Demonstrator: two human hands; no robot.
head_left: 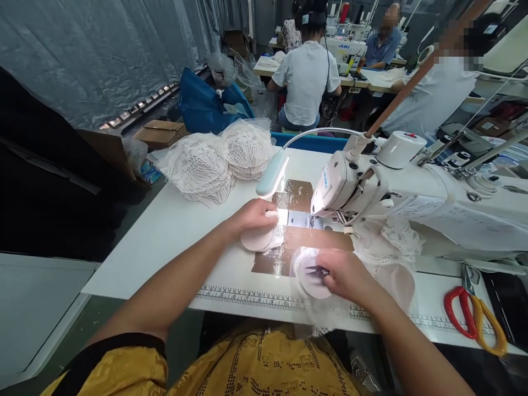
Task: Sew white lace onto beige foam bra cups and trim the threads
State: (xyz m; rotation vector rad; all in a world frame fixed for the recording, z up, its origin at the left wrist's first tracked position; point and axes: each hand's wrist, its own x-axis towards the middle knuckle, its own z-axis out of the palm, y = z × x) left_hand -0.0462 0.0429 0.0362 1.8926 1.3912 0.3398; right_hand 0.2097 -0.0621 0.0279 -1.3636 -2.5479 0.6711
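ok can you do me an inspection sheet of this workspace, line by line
Surface: white table, brown patches, printed ruler along the near edge
Work items: pale round pad, lace-edged piece, sewing machine
Clutter: lace stack, red-and-orange scissors
Grips: left grip closed on the pad; right grip holds a small dark pointed tool
Cables: dark cord down a co-worker's back
Surroundings: other people seated beyond, blue bag

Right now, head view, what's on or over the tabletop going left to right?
White lace stacks → left hand gripping a pale pad → metal plate → right hand with a small pointed tool → scissors.
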